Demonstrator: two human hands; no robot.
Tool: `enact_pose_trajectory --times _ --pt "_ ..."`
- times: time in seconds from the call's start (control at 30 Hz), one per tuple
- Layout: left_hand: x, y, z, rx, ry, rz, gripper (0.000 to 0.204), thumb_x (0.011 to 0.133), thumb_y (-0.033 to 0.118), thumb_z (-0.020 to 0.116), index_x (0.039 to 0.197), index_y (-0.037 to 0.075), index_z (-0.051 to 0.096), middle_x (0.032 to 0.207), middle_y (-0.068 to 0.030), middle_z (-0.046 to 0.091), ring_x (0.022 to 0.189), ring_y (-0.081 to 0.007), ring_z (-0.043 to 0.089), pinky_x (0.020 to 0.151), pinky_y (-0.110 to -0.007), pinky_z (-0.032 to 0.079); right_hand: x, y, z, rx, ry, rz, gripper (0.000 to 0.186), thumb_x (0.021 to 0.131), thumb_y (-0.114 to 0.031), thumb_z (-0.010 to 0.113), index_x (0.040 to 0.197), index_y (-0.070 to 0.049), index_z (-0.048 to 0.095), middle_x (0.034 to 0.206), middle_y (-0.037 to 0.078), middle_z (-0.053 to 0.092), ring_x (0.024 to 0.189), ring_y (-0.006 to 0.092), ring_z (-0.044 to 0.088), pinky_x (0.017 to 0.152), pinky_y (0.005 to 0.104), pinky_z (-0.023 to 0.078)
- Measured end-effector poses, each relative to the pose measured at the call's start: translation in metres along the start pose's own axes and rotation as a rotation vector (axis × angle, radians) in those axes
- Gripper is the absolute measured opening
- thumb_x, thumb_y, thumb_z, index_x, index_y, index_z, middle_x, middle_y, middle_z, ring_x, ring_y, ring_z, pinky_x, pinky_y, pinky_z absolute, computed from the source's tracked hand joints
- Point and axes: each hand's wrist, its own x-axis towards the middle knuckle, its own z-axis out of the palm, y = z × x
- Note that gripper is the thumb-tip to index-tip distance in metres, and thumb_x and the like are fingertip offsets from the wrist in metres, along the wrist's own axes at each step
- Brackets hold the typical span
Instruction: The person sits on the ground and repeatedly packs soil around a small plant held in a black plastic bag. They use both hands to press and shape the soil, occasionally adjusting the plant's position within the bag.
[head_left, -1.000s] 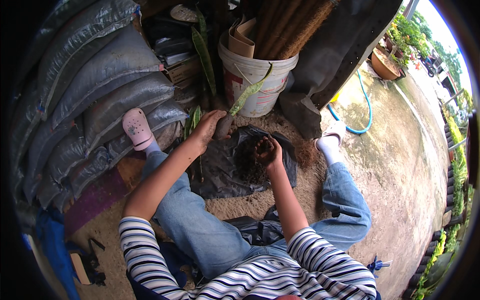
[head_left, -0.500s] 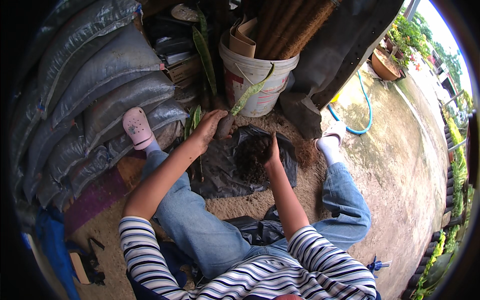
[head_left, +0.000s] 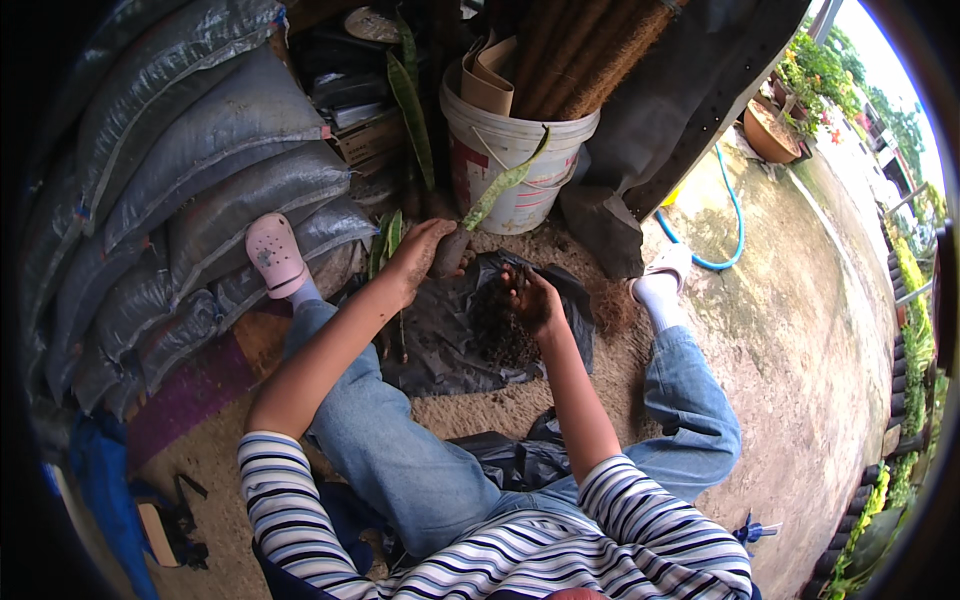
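On sandy ground (head_left: 450, 407), the left hand (head_left: 425, 250) grips a mottled green plant (head_left: 497, 192); the right hand (head_left: 537, 300), curled over crumbly black soil (head_left: 503, 340), load unclear, seems scooping, next needing a steady lift.

My left grip (head_left: 425, 248) is wrapped round the dark base (head_left: 452, 253) of a leafy plant (head_left: 498, 190), toward eleven o'clock. My right grip (head_left: 533, 300), smeared with soil, has its fingers half curled by a dark soil heap (head_left: 500, 335) on black plastic (head_left: 430, 330). A white bucket (head_left: 562, 142) stands just past twelve; stacked sacks (head_left: 220, 125) lie at ten, a flower pot (head_left: 768, 136) at two.
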Motion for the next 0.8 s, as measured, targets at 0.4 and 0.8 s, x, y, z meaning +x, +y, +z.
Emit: enact_pose_trajectory --times 0.4,0.8 --pt "0.002 -0.001 0.001 0.0 -0.008 0.012 0.029 0.091 0.03 0.047 0.098 0.004 0.058 0.088 -0.0089 0.064 0.071 -0.0164 0.063 0.064 -0.029 0.054 0.002 0.006 -0.006 -0.004 -0.001 -0.18 0.034 0.089 -0.038 0.051 0.107 -0.01 0.058 0.091 0.0 0.06 0.078 0.0106 0.057 0.057 0.0215 0.041" --pt "0.0 -0.001 0.001 -0.016 -0.021 0.01 0.028 0.091 0.028 0.049 0.102 0.002 0.054 0.088 -0.0106 0.062 0.072 -0.0186 0.063 0.063 -0.031 0.055 -0.003 0.003 0.006 0.071 0.008 -0.153 0.046 0.092 -0.046 0.036 0.057 -0.016 0.035 0.05 -0.001 0.027 0.043 0.0151 0.027 0.04 0.0293 0.023"
